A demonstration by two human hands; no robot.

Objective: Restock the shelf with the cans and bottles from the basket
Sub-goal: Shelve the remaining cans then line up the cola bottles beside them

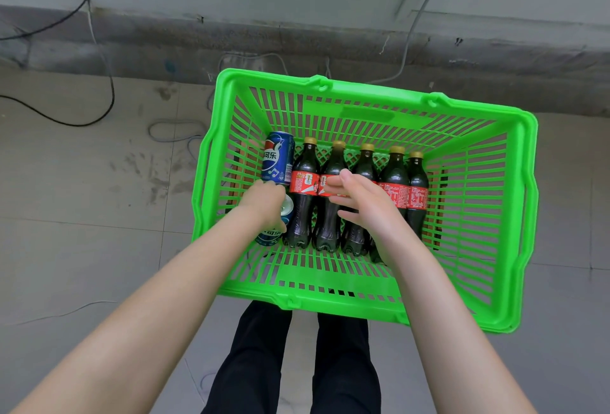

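Cans and bottles: two printed blue metal drinks cans, the far blue can (278,158) and the near blue can (269,237), and a row of dark cola bottles (394,176) all lie flat on the bottom of the bright green slatted plastic basket (363,90); none is out yet.
Left hand: the left hand (264,204) is down in the basket's left end, with fingers and thumb curled round the near blue can; the can's silver top shows just past the knuckles.
Right hand: the right hand (359,205) hovers over the red labels of the second and third bottles from the left, fingers spread and loosely bent. It holds nothing, and whether it touches them I cannot tell.
Can positions: the far blue can lies just beyond the left hand, end to end with the near one, beside the left wall.
Bottle row: five clear plastic bottles with gold caps pointing far lie side by side, just right of the cans.
Handling, cans: probably full, so weighty for their size. They look smooth and slick and would dent if dropped, so wrap the barrel at its middle.
Handling, bottles: heavier, and firm while sealed. The waist under the label offers the surest hold, and lifting one may set its neighbours rolling.
Surroundings: the basket sits on a grey tiled floor (82,248), with loose black cables (99,116) at far left.
Shelf: not in view.
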